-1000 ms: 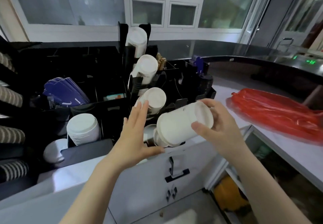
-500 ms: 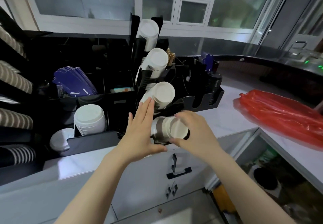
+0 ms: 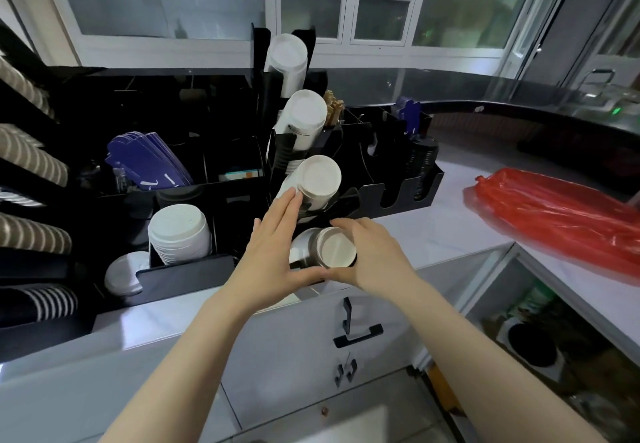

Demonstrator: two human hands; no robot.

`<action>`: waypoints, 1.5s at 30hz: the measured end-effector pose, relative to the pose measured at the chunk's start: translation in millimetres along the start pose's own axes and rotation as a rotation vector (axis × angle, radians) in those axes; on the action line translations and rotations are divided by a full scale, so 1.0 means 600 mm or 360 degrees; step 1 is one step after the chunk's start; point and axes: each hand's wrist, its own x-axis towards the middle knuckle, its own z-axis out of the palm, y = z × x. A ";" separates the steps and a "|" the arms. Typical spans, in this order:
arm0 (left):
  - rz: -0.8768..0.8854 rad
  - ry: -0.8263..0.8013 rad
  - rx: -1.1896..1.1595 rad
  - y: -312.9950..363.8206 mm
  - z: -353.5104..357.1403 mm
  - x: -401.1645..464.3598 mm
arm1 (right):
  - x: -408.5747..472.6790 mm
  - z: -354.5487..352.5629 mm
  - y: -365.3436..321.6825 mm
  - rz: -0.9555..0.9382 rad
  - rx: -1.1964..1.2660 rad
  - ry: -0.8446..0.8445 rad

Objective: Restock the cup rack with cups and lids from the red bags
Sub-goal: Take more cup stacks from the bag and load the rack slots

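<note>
A black cup rack point(image 3: 277, 162) stands on the counter with white cup stacks lying in its slanted slots. The lowest slot holds a stack of white cups point(image 3: 334, 248), base toward me. My right hand point(image 3: 372, 255) wraps that stack from the right side. My left hand point(image 3: 273, 252) rests flat against the stack's left side, fingers straight and touching the cup stack point(image 3: 320, 179) in the slot above. Two more stacks, one point(image 3: 304, 117) and another point(image 3: 287, 56), fill the upper slots. A red bag point(image 3: 554, 214) lies on the counter at right.
White lids point(image 3: 178, 235) are stacked in a black tray at left, with one lid point(image 3: 123, 274) beside them. Striped cups point(image 3: 31, 162) fill a rack at far left. Blue sleeves point(image 3: 149, 162) and black lids point(image 3: 420, 165) sit in organiser compartments. A drawer handle point(image 3: 358, 333) is below.
My right hand carried the white cup stack from mid-air down into the lowest rack slot. My left hand stayed beside the slot. The view shifted left and nearer.
</note>
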 end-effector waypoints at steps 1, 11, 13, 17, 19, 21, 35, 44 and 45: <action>-0.0003 0.0009 -0.0009 0.001 0.001 0.000 | -0.002 -0.004 0.002 0.0004 0.0055 -0.0013; -0.0100 0.0108 -0.0014 0.019 -0.001 0.000 | -0.009 -0.046 0.013 -0.0215 0.0480 0.0431; -0.0113 0.0124 -0.0016 0.023 -0.006 0.004 | -0.002 -0.053 0.013 -0.0247 0.0553 0.0488; -0.0043 0.0165 0.0051 0.038 -0.016 0.024 | 0.019 -0.067 0.021 -0.0264 0.0636 0.0535; -0.0012 0.0189 0.0101 0.052 -0.020 0.045 | 0.032 -0.075 0.030 -0.0262 0.0662 0.0527; 0.0024 0.0244 0.0149 0.064 -0.019 0.070 | 0.044 -0.082 0.043 -0.0247 0.0706 0.0517; 0.0592 -0.0030 0.0865 0.179 0.030 0.379 | 0.135 -0.195 0.278 -0.0077 0.0497 0.0605; 0.0775 -0.0305 0.1052 0.278 0.155 0.603 | 0.158 -0.261 0.482 0.0094 0.0471 0.0678; 0.0796 -0.0332 0.1028 0.286 0.171 0.617 | 0.156 -0.266 0.507 0.0140 0.0484 0.0699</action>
